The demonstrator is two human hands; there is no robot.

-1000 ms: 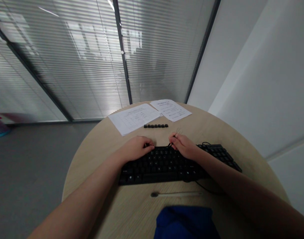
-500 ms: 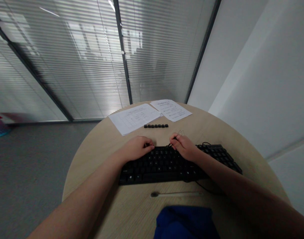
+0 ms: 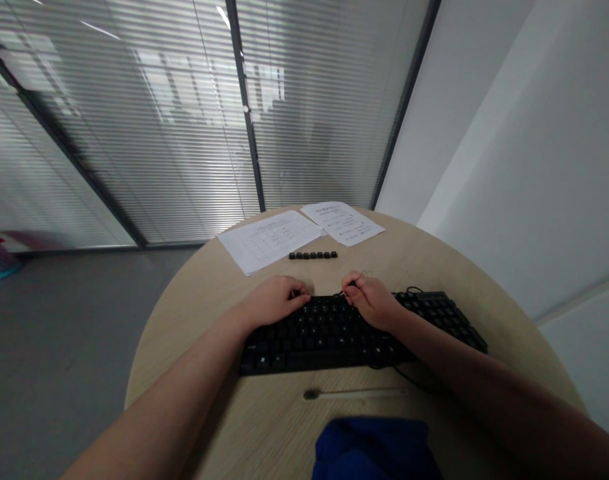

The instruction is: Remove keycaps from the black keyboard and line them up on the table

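Note:
A black keyboard (image 3: 324,337) lies across the table under both forearms. My left hand (image 3: 277,300) is closed on its far edge, left of the middle, thumb resting at the upper row. Just above the upper keys, my right hand (image 3: 372,301) pinches a keycap puller (image 3: 366,273); its thin wire loops stick out past the fingers and most of its body is hidden. Beyond the keyboard, several loose black keycaps (image 3: 313,255) stand in a row. The right forearm covers part of the keyboard's right side.
Two printed sheets (image 3: 269,240) lie at the table's (image 3: 184,293) far side. A slim brush (image 3: 354,393) lies in front of the keyboard, close to a black cable (image 3: 419,383). Blue cloth (image 3: 374,450) shows at the near edge. Blinds and a white wall stand behind.
My right hand has turned slightly, and the puller's wire loops now sit lower and show less. My left hand keeps its place on the keyboard. The view has shifted a little.

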